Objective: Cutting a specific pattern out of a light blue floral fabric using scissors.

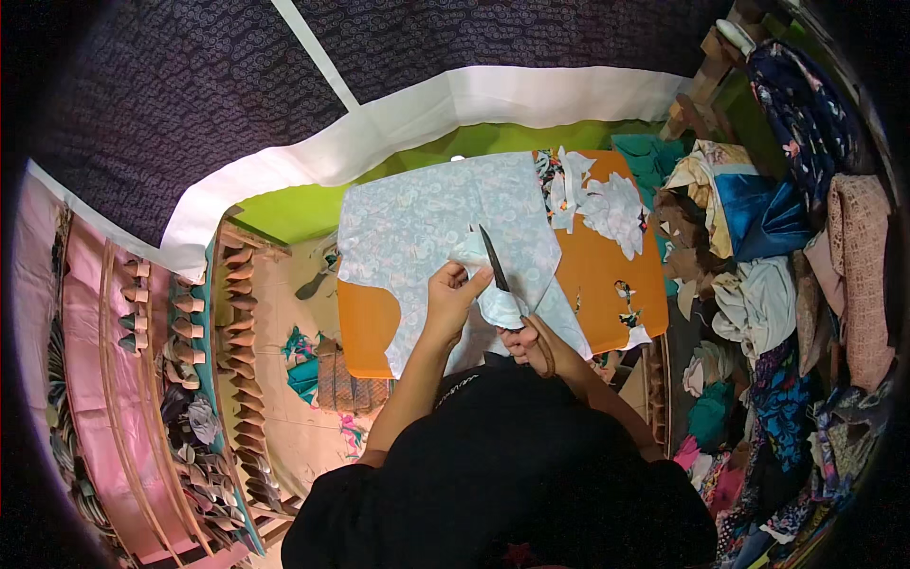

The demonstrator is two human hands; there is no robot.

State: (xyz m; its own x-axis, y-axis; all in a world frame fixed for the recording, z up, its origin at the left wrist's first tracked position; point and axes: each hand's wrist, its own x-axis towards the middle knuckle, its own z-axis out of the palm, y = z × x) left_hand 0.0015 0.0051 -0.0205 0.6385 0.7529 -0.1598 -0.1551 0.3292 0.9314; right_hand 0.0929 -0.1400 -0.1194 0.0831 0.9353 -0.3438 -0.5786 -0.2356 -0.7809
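My left hand (455, 296) pinches a small pale blue-white fabric piece (500, 309) between thumb and fingers. In my right hand (523, 345) is a pair of large scissors (495, 258) with dark blades and brown wrapped handles. The blades point away from me, alongside the fabric piece and just right of my left fingertips. Whether they are biting into the cloth I cannot tell. Beneath both hands, a broad pale grey-blue patterned cloth (408, 223) lies spread over an orange tabletop (607, 280), with curved cut-outs along its near edge.
White fabric scraps (611, 211) lie at the table's far right. Heaped cloths (755, 303) and a teal-blue fabric (749, 213) crowd the right side. On the left stand racks with rows of wooden shoe forms (244, 365). A dark curtain with a white border (408, 109) hangs beyond the table.
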